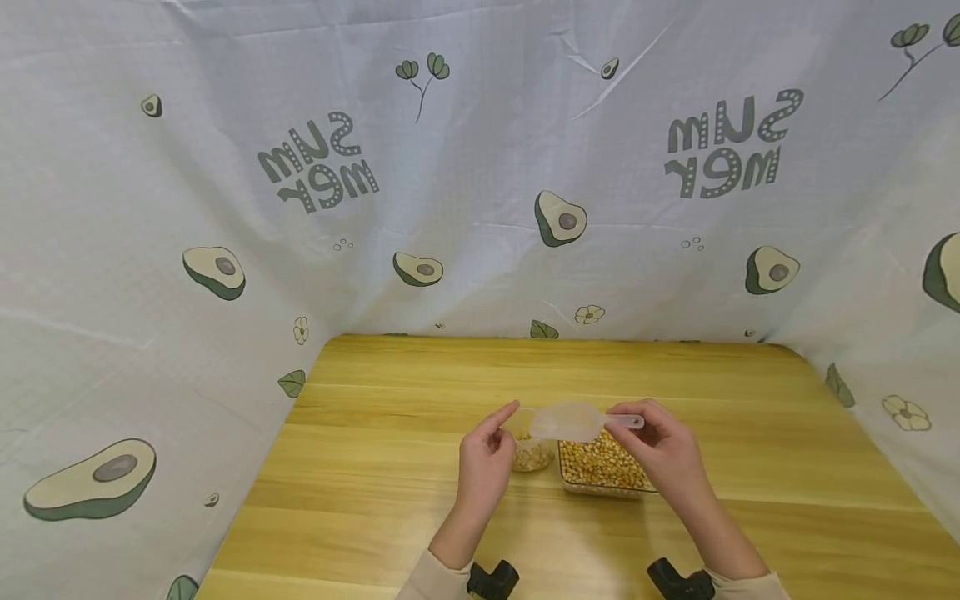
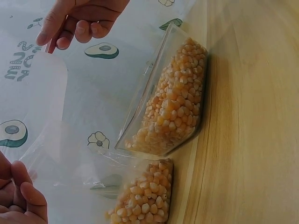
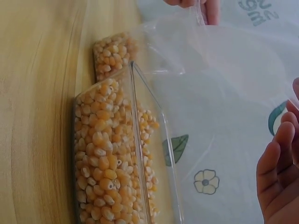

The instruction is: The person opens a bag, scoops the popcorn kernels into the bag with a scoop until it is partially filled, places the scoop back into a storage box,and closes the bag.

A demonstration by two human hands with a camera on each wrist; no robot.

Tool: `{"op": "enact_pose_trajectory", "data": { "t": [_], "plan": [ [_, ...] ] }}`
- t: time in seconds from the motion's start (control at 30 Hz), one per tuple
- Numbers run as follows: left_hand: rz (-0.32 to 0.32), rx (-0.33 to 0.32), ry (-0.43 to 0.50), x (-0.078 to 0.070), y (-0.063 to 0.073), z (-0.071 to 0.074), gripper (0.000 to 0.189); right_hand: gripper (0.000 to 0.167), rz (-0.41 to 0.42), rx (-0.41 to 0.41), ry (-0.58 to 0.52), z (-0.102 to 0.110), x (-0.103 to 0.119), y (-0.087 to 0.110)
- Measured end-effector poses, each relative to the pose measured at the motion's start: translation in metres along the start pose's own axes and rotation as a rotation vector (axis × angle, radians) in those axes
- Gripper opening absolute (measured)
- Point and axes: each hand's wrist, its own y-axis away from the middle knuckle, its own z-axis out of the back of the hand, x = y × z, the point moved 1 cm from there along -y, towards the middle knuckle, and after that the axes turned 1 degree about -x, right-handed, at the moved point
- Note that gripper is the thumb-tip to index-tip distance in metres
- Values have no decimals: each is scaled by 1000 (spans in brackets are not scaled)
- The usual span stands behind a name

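Note:
My right hand (image 1: pixel 663 446) pinches the handle of a translucent white scoop (image 1: pixel 572 421) between thumb and fingers. The scoop is held level, its front end at the mouth of a clear plastic bag (image 2: pixel 100 161). Fingers of my left hand (image 1: pixel 486 458) pinch the bag's upper edge and hold it up. Corn kernels (image 2: pixel 145 196) fill the bottom of the bag, which rests on the table. Right beside the bag stands a clear rectangular container (image 3: pixel 135 107) with many more kernels (image 1: pixel 600 460), partly under the scoop and right hand. No kernels are visible in the scoop.
The wooden table (image 1: pixel 390 417) has rounded far corners. A white cloth (image 1: pixel 480 167) printed with avocados hangs behind it and along both sides. Black wrist mounts (image 1: pixel 492 579) sit at both sleeves.

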Motion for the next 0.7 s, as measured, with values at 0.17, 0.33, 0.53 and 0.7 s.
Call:
{"op": "enact_pose_trajectory", "data": {
  "t": [0.17,0.33,0.53,0.7],
  "plan": [
    [18,0,-8,0,1,0,44,16,6,5,-3,0,0,0],
    [18,6,4,-1,1,0,43,16,9,2,1,-1,-1,1],
    [14,18,21,-3,2,0,42,17,10,3,4,-1,-2,2],
    [11,18,20,-2,2,0,43,14,-14,8,-15,-1,-4,3]
  ]
}}
